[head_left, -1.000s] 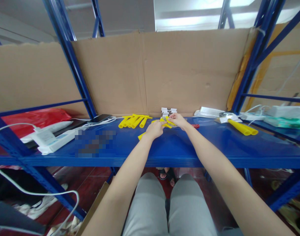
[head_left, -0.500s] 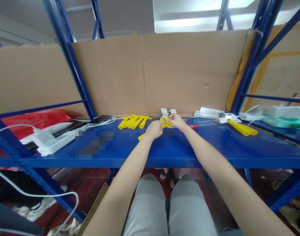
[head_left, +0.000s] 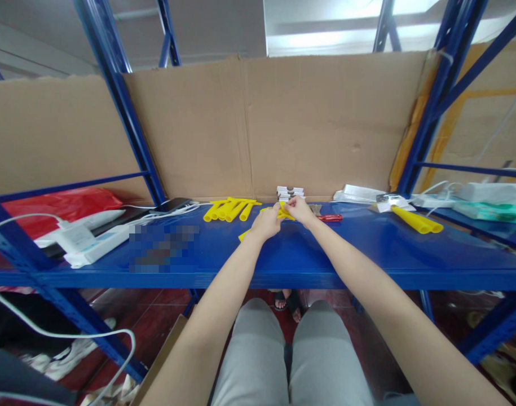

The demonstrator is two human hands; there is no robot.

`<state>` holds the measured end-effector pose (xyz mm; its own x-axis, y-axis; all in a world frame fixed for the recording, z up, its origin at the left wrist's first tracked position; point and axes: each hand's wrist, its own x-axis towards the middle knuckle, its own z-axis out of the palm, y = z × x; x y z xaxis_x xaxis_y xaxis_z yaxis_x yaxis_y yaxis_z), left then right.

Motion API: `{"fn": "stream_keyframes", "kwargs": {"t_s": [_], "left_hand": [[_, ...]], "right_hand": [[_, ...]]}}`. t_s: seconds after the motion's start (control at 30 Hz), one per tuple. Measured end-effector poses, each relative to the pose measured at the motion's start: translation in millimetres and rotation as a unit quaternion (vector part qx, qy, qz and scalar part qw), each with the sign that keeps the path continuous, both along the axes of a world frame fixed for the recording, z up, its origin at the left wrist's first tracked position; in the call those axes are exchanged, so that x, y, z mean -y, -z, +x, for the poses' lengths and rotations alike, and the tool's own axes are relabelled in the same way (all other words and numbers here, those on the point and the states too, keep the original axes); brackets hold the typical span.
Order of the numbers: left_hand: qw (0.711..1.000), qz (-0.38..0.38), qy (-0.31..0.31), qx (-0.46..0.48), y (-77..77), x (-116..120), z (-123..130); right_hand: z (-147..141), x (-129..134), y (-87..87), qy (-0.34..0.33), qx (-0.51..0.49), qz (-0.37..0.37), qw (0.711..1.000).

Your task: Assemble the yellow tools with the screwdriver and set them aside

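My left hand [head_left: 266,223] is closed around a yellow plastic handle [head_left: 243,235], whose round butt end sticks out below the fist. At the handle's front end, my right hand [head_left: 298,211] pinches with thumb and fingers close to my left one. What lies between these fingertips is too small to make out. Yellow parts [head_left: 286,213] show between the two hands. Just right of my right hand, a red-handled tool [head_left: 330,218] with a flat grey blade lies on the blue shelf [head_left: 367,248]. Behind the hands stand small white boxes [head_left: 290,192], stacked.
Several yellow handles [head_left: 230,210] lie in a row at the left. To the right are yellow-handled scrapers [head_left: 414,219] with metal heads, and a flat white packet [head_left: 357,194]. A power strip [head_left: 99,245] and cables lie far left. Cardboard [head_left: 308,124] walls the back.
My right hand has shifted slightly left and down, nearer my left fist. The grey blade beside the red handle shows more. My left hand stays almost in place.
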<state>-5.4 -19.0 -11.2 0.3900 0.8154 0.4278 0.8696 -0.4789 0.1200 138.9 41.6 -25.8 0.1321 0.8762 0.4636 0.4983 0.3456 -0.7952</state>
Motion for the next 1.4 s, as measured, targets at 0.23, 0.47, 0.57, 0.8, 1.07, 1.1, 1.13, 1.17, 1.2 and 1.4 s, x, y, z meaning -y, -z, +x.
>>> {"fn": "stream_keyframes", "kwargs": {"t_s": [0.23, 0.47, 0.57, 0.8, 1.07, 1.1, 1.13, 1.17, 1.2, 1.4], "left_hand": [[1.0, 0.004, 0.01, -0.002, 1.2, -0.8, 0.2], [1.0, 0.004, 0.01, 0.001, 2.6, -0.4, 1.8], [1.0, 0.0, 0.012, -0.004, 2.3, 0.4, 2.9], [1.0, -0.008, 0.02, -0.013, 1.7, 1.6, 4.4], [1.0, -0.004, 0.023, 0.007, 3.0, 1.0, 4.7], [1.0, -0.004, 0.023, 0.008, 3.4, 0.8, 4.7], [1.0, -0.003, 0.023, 0.008, 3.8, 0.5, 4.7], [1.0, -0.003, 0.023, 0.009, 4.1, 0.2, 4.7], [1.0, -0.003, 0.022, 0.01, 4.4, -0.1, 4.7], [1.0, -0.003, 0.02, 0.011, 4.7, -1.4, 4.8]], "right_hand": [[-4.1, 4.0, -2.4, -0.001, -0.021, -0.014, 1.0], [-3.6, 11.5, -8.8, -0.001, -0.008, -0.052, 0.999], [-3.5, 16.2, -11.8, 0.009, 0.001, -0.065, 0.998], [-4.8, 20.5, -14.7, -0.013, -0.109, -0.089, 0.99], [-5.3, 17.8, -13.8, -0.005, -0.153, -0.101, 0.983], [-5.2, 17.8, -13.8, -0.004, -0.156, -0.103, 0.982], [-5.1, 17.5, -13.6, -0.005, -0.159, -0.105, 0.982], [-5.0, 16.8, -13.2, -0.007, -0.163, -0.105, 0.981], [-4.7, 15.9, -12.6, -0.011, -0.166, -0.106, 0.98], [-4.3, 11.1, -9.7, -0.036, -0.19, -0.109, 0.975]]}}
